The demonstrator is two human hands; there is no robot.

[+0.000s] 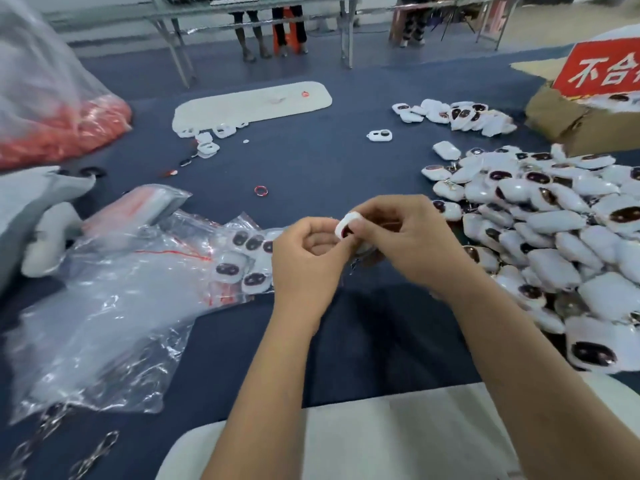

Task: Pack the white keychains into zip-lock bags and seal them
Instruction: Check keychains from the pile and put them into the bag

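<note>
Both forearms run up from the bottom edge toward the middle of the dark blue table, and my two hands meet there over one white keychain. My right hand pinches it from the far side with curled fingertips; my left hand is curled against its near edge, thumb and forefinger closed on the piece. So both grips are narrow and both are on the same small part.

I judge it light and rigid, a glossy moulded shell with a dark oval face, probably slick under dry fingers. Best taken by its rounded edges, not the shiny face, which could smear or slide. Whether a thin bag is already around it, I cannot tell; the fingers cover too much.

Just left of the grip lie filled zip-lock bags with red seal strips, limp and crinkly, likely to fold when pushed. Further left sits a stack of empty bags. To the right of the grip, close by, spreads the big heap of unpacked keychains, some with metal clips that may snag. Beyond the grip lies a red ring.
</note>
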